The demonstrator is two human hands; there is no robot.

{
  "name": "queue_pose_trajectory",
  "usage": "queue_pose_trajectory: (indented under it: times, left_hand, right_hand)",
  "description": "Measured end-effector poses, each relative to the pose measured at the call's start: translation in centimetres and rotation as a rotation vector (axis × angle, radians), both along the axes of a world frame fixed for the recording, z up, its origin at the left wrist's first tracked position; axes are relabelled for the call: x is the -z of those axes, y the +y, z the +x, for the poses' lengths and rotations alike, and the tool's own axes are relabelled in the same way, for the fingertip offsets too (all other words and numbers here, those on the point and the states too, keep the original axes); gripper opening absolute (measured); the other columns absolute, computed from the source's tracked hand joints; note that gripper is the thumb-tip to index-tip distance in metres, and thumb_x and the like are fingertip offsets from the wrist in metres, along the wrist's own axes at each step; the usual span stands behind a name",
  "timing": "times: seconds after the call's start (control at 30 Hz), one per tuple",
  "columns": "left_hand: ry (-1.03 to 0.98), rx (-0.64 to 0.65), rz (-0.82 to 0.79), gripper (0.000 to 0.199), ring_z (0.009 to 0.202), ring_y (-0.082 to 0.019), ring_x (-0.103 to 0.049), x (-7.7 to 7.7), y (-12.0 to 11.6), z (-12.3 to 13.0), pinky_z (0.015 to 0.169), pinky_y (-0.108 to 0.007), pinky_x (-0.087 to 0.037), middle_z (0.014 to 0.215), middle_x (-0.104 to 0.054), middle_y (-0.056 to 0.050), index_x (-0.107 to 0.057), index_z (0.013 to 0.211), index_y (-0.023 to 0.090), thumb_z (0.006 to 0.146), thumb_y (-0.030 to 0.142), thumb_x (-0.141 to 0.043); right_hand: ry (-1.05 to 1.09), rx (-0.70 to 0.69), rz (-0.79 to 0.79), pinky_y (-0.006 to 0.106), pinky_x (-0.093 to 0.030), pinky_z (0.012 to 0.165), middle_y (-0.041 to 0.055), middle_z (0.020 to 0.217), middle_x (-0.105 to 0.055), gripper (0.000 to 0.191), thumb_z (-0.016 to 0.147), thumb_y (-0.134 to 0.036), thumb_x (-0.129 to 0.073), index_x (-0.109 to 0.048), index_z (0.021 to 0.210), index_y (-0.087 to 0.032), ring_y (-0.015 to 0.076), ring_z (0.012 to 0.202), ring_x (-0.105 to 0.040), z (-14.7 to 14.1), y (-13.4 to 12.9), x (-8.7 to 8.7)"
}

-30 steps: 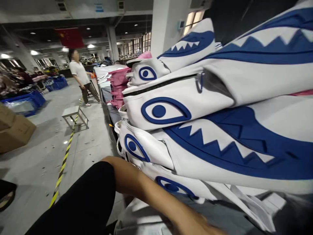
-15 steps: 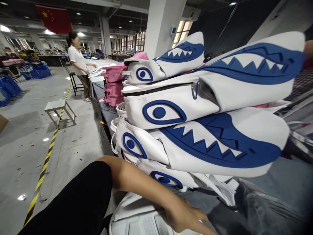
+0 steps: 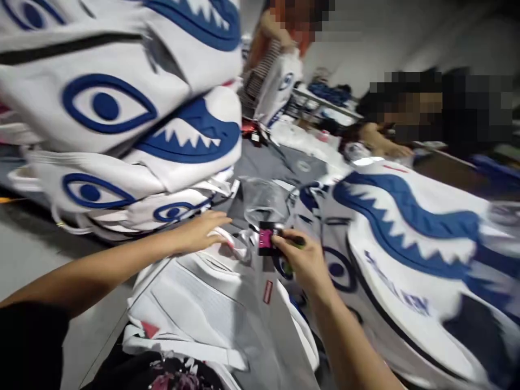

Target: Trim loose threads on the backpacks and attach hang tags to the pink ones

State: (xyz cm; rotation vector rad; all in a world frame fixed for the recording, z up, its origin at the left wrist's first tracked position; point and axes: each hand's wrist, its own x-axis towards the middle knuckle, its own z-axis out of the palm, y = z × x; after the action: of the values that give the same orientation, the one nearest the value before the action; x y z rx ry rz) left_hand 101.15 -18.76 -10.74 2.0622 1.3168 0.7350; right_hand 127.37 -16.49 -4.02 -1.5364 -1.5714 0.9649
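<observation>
In the head view, my right hand (image 3: 304, 259) pinches a small black tag with a pink patch (image 3: 266, 238) between thumb and fingers. My left hand (image 3: 202, 232) reaches out flat with its fingers stretched, resting at the top edge of a white bag (image 3: 195, 303). That bag lies in front of me with its padded panel and straps facing up, and a small red label shows on it. Beside my right hand lies another white bag (image 3: 410, 238) with a blue toothed mouth. Blur hides the finer detail around the left fingertips.
White shark-face bags (image 3: 109, 105) are piled high at the left. Crumpled clear plastic (image 3: 266, 197) lies beyond my hands on the grey table (image 3: 280, 162). A person (image 3: 272, 38) handles a bag at the back, and another person's arm (image 3: 382, 142) shows at the right.
The view has swung right and down, so the bag pile now stands at the left. My right hand has come into view with the black tag. My left hand now lies flat at the bag's top.
</observation>
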Motion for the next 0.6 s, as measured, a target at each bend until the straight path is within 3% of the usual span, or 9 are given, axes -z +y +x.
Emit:
queue_pose_trajectory:
  times: [0.07,0.13,0.23,0.37,0.43,0.53,0.6]
  left_hand:
    - [-0.196,-0.079,0.113,0.036,0.127,-0.025,-0.059,-0.7,-1.1,0.6,0.111,-0.044,-0.043,0.133,-0.066,-0.013,-0.065,0.126,0.017,0.096,0.035,-0.056]
    - [-0.322,-0.081,0.104,0.03,0.104,-0.02,-0.068,-1.7,-2.6,1.5,0.092,-0.034,-0.053,0.116,-0.073,-0.008,-0.069,0.117,0.018,0.093,0.036,-0.061]
    - [-0.371,-0.017,0.102,0.019,0.081,-0.015,-0.069,-2.4,-4.5,3.0,0.068,-0.025,-0.051,0.096,-0.076,-0.003,-0.073,0.103,0.018,0.09,0.027,-0.064]
    - [-0.311,-0.007,0.433,0.019,0.084,-0.015,-0.069,-1.3,-6.1,3.0,0.078,-0.028,-0.054,0.088,-0.075,-0.003,-0.071,0.095,0.017,0.096,0.018,-0.052]
    - [-0.254,-0.011,0.554,0.016,0.088,-0.015,-0.069,-0.3,-7.1,2.1,0.083,-0.029,-0.054,0.091,-0.075,-0.003,-0.069,0.101,0.017,0.097,0.018,-0.054]
    - [-0.08,-0.146,0.608,0.025,0.111,-0.021,-0.064,1.5,-8.6,0.2,0.099,-0.039,-0.051,0.113,-0.072,-0.009,-0.065,0.119,0.017,0.095,0.024,-0.063]
    - [0.075,-0.239,0.538,0.032,0.131,-0.029,-0.051,2.9,-9.5,-0.7,0.109,-0.05,-0.045,0.136,-0.061,-0.015,-0.065,0.125,0.019,0.094,0.026,-0.065]
  right_hand:
    - [0.062,-0.066,-0.044,0.023,-0.039,0.051,-0.0001,0.063,-0.061,0.041,0.061,-0.05,-0.081,-0.069,0.075,-0.015,0.01,0.053,-0.048,-0.2,-1.3,0.6]
    - [0.083,-0.163,-0.018,0.023,-0.04,0.053,-0.0008,0.063,-0.06,0.035,0.066,-0.048,-0.079,-0.067,0.074,-0.015,0.0102,0.055,-0.049,-1.1,-2.7,0.8]
    - [-0.014,-0.307,0.077,0.024,-0.044,0.056,-0.0001,0.065,-0.063,0.026,0.078,-0.042,-0.072,-0.068,0.076,-0.016,0.0124,0.059,-0.056,-2.2,-4.7,0.9]
    - [-0.278,-0.48,0.419,0.027,-0.052,0.075,0.0056,0.086,-0.074,0.018,0.092,-0.023,-0.057,-0.074,0.09,-0.018,0.0171,0.082,-0.069,-2.4,-6.6,1.1]
    - [-0.465,-0.488,0.552,0.026,-0.05,0.074,0.006,0.088,-0.074,0.022,0.092,-0.015,-0.054,-0.075,0.096,-0.018,0.0168,0.084,-0.069,-2.1,-7.2,1.5]
    - [-0.717,-0.437,0.618,0.024,-0.046,0.066,0.0047,0.084,-0.073,0.028,0.09,-0.009,-0.052,-0.075,0.101,-0.019,0.0151,0.076,-0.066,-1.6,-7.3,2.4]
    - [-0.798,-0.418,0.627,0.023,-0.042,0.063,0.0043,0.083,-0.073,0.029,0.089,-0.008,-0.051,-0.075,0.101,-0.019,0.0151,0.075,-0.065,-1.5,-7.1,2.9]
